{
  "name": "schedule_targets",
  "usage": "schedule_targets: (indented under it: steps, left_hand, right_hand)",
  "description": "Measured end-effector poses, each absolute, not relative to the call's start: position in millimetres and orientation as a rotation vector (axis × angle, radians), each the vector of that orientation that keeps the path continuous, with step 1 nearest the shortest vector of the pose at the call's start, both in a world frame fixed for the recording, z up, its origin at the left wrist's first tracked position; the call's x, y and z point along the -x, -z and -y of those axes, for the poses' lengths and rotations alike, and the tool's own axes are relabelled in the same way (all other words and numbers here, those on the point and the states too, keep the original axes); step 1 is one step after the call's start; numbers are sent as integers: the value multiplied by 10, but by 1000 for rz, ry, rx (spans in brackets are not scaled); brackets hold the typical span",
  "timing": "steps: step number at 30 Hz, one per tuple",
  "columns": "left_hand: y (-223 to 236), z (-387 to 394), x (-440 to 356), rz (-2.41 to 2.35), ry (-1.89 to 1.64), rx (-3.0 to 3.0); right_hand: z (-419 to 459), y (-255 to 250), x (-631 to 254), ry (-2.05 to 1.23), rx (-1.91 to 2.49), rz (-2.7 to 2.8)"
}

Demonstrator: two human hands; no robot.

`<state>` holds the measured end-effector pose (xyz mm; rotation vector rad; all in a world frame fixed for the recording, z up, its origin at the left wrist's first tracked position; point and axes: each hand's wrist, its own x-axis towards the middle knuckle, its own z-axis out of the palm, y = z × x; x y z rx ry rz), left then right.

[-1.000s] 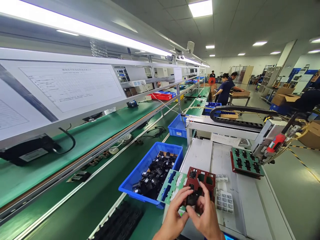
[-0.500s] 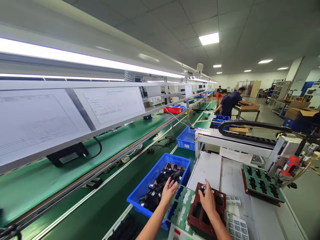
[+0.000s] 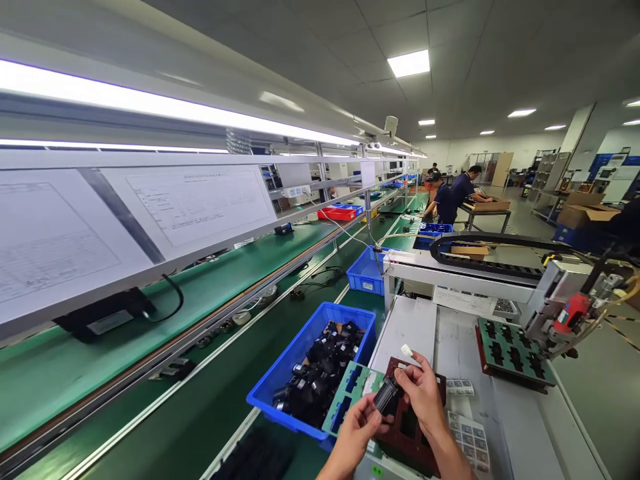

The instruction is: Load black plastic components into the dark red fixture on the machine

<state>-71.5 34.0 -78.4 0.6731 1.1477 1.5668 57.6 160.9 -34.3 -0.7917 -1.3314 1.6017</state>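
Note:
My left hand (image 3: 361,420) pinches the lower end of a black ribbed cylindrical part (image 3: 386,397) between thumb and fingers. My right hand (image 3: 419,387) is closed on the upper end of the same part. A small white piece (image 3: 407,351) shows at the right fingertips; whether it is joined to the part I cannot tell. Under the hands lies a dark red fixture frame (image 3: 409,423) with openings, partly hidden. Beside it on the left is a green plate with cut-outs (image 3: 334,415). A blue bin (image 3: 270,408) to the left holds many similar black parts (image 3: 315,373).
A gantry machine (image 3: 465,275) stands at right, its red-bodied tool head (image 3: 570,313) near a green fixture loaded with black parts (image 3: 510,350). Sheets of small labels (image 3: 469,437) lie right of the red frame. Another blue bin (image 3: 367,273) sits farther back. Co-workers (image 3: 453,197) stand in the distance.
My hands, apart before, have come together on the black part. It is lifted above the red frame and tilted. The camera view has shifted slightly to the right.

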Motion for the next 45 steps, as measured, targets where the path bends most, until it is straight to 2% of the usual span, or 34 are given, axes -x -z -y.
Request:
schedule_targets:
  steps: [3,6,11,16,18,33,40,42,45]
  left_hand:
    - [584,-222,552,-993,-1511,-700]
    - [479,-110,464,-793,-1488,-627]
    - [304,-22,436,-843,-1664,-631]
    - [82,-42,452,-1007,-1770,-798]
    - [32,-41,435,-991,-1763,-806]
    - [-68,-12,374,-958,-1759,-800]
    - [-53,22,357,-993,-1747,-730]
    - [-54,31,350,-898,-1743,-670]
    - [-68,59,344,-783,-1738,-613]
  right_hand:
    - [-1425,160,-686,-1781,709,1189]
    - [-1297,50,-824,-1808,653,1303]
    - [-1114,-4,-1022,-1355,750,1568]
    - [-877,58,-1020,-1679,707,1585]
    - [-806,76,-992,-1704,709,1621]
    - [-700,26,-969,-1143,753,1965]
    - [-610,49,-991,-639,653,2011]
    - [-600,55,-991,-660,734,1891]
    - [-604,57,-997,-901,875,1708]
